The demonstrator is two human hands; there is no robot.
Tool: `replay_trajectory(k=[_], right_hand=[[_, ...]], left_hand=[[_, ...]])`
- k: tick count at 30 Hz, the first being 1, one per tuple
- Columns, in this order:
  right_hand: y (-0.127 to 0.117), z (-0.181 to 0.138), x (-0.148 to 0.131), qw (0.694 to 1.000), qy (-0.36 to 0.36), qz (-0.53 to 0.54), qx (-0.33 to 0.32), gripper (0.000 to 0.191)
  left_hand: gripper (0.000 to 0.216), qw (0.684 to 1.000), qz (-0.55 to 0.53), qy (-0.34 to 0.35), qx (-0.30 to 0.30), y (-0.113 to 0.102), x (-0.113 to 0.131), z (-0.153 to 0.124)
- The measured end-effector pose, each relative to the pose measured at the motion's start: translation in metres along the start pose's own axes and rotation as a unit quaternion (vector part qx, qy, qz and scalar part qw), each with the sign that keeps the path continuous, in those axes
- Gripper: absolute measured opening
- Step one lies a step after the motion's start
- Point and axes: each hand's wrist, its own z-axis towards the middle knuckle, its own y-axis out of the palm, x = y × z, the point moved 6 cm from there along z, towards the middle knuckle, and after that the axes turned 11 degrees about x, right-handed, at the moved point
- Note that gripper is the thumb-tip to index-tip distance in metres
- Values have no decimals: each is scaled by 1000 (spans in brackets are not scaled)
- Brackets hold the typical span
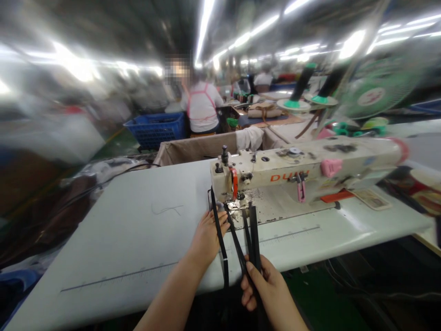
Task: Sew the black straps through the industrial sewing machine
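Observation:
My left hand [206, 236] lies with fingers stretched out on the table beside the sewing machine's needle area. A narrow black strap [220, 236] runs across its fingers and hangs over the table's front edge. My fingertips reach near a second black strap [235, 234], which leads back to the presser foot [234, 205]. Closer to me, my right hand [263, 282] is closed around several black straps [254, 236] at the table edge, thumb on top. Their far ends lie on the machine bed, right of the presser foot. The sewing machine [310, 165] is cream-coloured.
The white table [138, 220] has printed rulers and a loose thread [168, 209]. Behind it stand a fabric-lined bin [193, 149], a blue crate [156, 128] and a seated person [203, 105]. Thread cones [303, 85] and a green fan [375, 92] are at right.

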Motion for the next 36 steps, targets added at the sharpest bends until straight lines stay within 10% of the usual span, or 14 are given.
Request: replay_trajectory(k=[36], right_hand=[[-27, -19, 9, 1000, 20, -2, 14, 69]], left_hand=[[32, 1000, 17, 8, -2, -1, 3, 1]])
